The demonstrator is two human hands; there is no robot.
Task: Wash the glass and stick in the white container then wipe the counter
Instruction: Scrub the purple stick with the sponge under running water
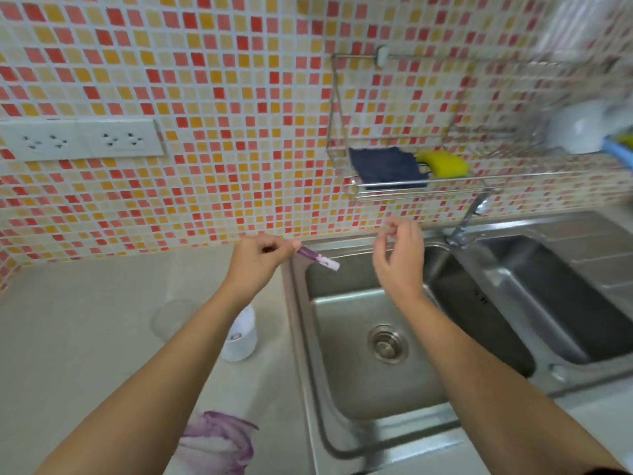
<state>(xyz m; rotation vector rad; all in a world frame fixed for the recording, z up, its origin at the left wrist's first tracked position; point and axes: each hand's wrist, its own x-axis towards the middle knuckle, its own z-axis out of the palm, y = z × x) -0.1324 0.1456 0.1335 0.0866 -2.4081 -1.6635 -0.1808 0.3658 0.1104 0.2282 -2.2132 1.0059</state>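
Note:
My left hand (257,260) is shut on a purple and white stick (318,259), whose free end pokes out over the back left corner of the left sink basin (376,378). Over the same basin my right hand (399,258) hangs with fingers loosely curled and nothing clearly in it. A clear glass (174,318) stands on the counter (85,337), left of my left forearm. The white container (241,337) sits on the counter by the sink's left rim, partly hidden by that forearm.
A purple and white cloth (219,440) lies on the counter's front edge. The tap (467,217) rises between two basins. A wire rack (411,186) on the tiled wall holds a blue cloth (387,166) and a yellow sponge (443,162). Wall sockets (82,138) are at the left.

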